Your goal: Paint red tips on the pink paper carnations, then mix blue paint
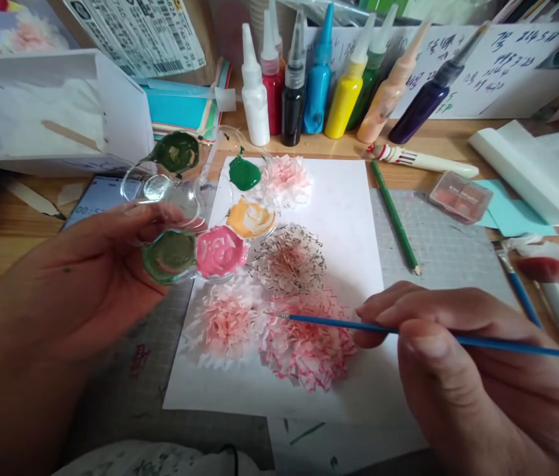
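My left hand (90, 277) grips the edge of a clear paint palette (194, 192), holding it tilted above the work surface. Its round wells carry dark green, bright green, yellow-orange, pink and olive paint. Between the thumb and fingers of my right hand (462, 350) is a thin blue paintbrush (348, 322), its tip pointing left over the flowers. Beneath it lies a pink-edged paper flower (309, 357). Around that one are a dark-edged flower (292, 258), a pale pink flower (227, 320) and another pale flower (286, 178), all on a white sheet (348, 225).
Several paint bottles (316, 92) stand along the back. Right of the sheet, a green pencil (395, 218) lies on the grey cutting mat (438, 244). Beyond are a small clear case (462, 196) and more brushes (524, 291). A white box (55, 106) sits back left, near a phone (95, 195).
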Demonstrator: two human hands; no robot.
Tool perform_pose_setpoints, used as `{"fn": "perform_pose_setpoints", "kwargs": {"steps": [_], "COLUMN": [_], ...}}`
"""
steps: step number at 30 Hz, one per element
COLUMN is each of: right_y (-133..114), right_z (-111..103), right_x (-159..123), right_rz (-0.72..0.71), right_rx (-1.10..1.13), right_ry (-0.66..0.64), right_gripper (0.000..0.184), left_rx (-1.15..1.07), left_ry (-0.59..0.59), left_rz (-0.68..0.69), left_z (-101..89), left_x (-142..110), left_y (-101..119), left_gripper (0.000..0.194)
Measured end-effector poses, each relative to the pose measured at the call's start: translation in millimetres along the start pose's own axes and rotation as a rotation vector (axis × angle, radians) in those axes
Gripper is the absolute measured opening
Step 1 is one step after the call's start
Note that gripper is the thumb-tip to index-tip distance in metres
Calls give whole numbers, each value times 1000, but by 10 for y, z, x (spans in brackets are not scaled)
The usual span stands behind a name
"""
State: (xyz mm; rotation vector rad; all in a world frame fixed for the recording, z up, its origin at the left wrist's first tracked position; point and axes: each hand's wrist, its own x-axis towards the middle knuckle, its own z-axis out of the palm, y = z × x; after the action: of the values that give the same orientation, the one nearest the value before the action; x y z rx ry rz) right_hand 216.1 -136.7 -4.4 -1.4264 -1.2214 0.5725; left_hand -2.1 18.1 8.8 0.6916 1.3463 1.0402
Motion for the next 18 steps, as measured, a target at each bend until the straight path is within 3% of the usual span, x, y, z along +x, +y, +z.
{"fn": "perform_pose_setpoints", "kwargs": {"steps": [5, 11, 18], "right_y": [-5, -48, -39], "right_z": [18, 27, 1], "right_x": [13, -3, 16], "right_rz": [-20, 45, 2], "right_rx": [-27, -61, -66], "right_ry": [-52, -49, -77], "right_gripper": [5, 10, 12], "left_rx": [8, 6, -9], "left_ry": [-47, 1, 22], "left_rz": [35, -8, 21], "left_z": [-4, -6, 37], "left_x": [-2, -1, -25], "left_y": [-10, 13, 76], "left_gripper": [20, 22, 31]}}
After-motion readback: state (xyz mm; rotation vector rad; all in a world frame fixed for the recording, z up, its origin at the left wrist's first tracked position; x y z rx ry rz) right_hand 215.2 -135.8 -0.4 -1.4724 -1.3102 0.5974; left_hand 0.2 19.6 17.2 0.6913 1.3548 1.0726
